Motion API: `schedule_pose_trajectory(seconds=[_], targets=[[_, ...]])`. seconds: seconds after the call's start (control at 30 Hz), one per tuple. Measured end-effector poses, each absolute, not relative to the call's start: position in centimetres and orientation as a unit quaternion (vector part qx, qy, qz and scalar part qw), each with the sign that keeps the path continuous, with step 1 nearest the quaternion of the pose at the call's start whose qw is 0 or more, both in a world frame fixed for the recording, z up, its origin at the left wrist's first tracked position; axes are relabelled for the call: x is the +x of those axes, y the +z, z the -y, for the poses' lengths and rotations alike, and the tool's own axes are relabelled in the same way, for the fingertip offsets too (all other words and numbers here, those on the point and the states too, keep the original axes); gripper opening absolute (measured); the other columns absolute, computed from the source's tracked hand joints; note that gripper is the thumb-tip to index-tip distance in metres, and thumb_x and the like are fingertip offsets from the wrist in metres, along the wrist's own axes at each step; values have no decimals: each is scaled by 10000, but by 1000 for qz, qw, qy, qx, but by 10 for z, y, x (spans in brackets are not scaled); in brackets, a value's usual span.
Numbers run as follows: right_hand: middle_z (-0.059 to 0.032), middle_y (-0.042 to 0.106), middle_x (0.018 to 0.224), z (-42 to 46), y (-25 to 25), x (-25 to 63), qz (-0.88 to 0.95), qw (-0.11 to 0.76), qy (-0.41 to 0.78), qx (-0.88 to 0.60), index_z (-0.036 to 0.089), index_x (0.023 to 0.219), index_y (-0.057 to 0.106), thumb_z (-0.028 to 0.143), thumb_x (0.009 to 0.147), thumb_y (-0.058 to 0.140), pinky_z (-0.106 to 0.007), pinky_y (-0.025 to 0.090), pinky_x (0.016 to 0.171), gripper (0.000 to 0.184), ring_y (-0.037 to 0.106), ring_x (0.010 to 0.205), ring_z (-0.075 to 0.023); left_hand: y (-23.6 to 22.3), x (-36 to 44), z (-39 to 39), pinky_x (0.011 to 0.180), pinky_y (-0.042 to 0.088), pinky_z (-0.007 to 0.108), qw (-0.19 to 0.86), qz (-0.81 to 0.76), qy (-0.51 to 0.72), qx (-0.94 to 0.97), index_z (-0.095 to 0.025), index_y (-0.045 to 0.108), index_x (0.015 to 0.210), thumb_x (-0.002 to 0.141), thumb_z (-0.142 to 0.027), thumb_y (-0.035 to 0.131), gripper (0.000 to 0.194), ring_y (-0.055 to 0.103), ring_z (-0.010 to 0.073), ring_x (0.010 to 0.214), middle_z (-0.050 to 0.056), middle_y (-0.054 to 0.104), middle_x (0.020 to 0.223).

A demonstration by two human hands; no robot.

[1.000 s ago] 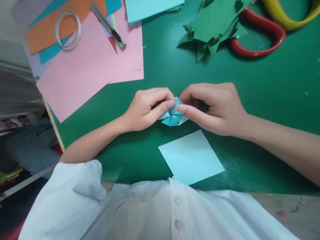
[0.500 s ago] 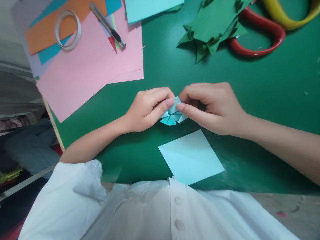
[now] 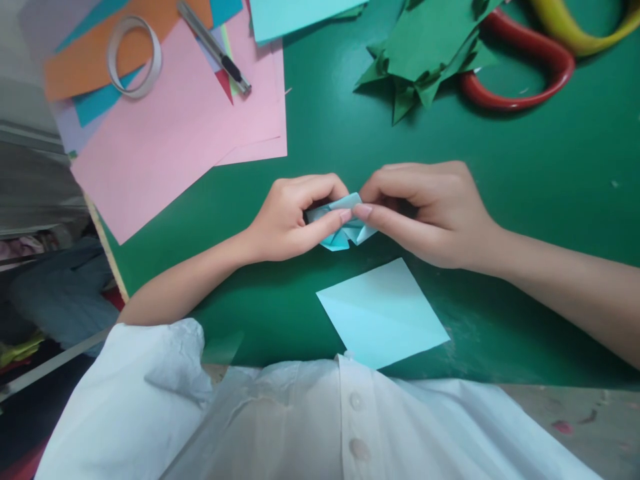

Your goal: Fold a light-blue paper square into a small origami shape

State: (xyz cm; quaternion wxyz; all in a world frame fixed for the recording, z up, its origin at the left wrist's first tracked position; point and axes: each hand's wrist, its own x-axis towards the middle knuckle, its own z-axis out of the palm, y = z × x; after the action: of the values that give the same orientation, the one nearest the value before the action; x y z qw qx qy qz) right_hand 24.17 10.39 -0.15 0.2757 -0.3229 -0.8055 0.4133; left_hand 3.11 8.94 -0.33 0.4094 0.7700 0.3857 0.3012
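We see soft, fairly even light, with a dull sheen on the green tabletop [image 3: 540, 193] at upper centre and a pale reflection at its lower left. Shadows under the red scissor handle [image 3: 515, 103] look diffuse; we cannot place the source. The frame's left edge falls dim. Fine detail is smeared, softening the folded paper's [image 3: 337, 240] creases, and the wide lens bends shapes toward the edges.

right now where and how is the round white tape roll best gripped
The roll is probably best pinched at its near right rim, from above, with the nearer left hand: the ring lies hole up on coloured paper sheets, so a finger fits inside, thumb outside.
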Motion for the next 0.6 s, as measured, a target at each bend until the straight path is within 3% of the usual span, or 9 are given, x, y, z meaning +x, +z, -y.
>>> schedule_pose_trajectory(seconds=[0.6], targets=[[29,547,650,-105,-2,243,806,278,430,-296,189,768,577,236,924,555,-256,333,598,164,481,597,-84,-3,34,-89,557,391,262,382,-357,280,805,-200,556,694,932,-504,561,386,531,106,566,-10,586,605]])
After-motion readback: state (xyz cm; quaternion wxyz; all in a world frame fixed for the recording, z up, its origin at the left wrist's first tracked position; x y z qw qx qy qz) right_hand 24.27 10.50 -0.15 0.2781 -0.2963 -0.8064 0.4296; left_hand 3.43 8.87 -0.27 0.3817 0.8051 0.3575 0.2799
